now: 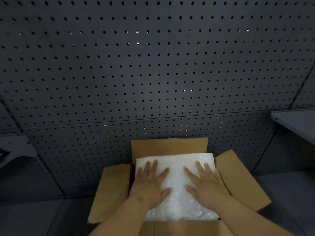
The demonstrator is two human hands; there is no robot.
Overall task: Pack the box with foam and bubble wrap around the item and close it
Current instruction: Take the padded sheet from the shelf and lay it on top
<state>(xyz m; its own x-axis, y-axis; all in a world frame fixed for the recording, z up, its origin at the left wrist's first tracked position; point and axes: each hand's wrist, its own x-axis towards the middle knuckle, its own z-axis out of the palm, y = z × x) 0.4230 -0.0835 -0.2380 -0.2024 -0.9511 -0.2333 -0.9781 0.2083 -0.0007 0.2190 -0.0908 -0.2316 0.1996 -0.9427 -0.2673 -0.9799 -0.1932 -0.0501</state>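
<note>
A brown cardboard box [112, 193] stands on the dark surface with all its flaps spread open. A white sheet of bubble wrap [177, 169] fills the box's top and hides whatever lies beneath it. My left hand [150, 186] lies flat on the left half of the wrap, fingers spread. Flat on the right half rests my right hand [204, 183], fingers also apart. Neither hand grips anything. No foam or item shows.
A dark pegboard wall [153, 74] rises right behind the box. A grey shelf [294, 121] juts out at the right, and a dark bracket or ledge [17, 149] at the left. The dark tabletop [42, 217] extends on both sides of the box.
</note>
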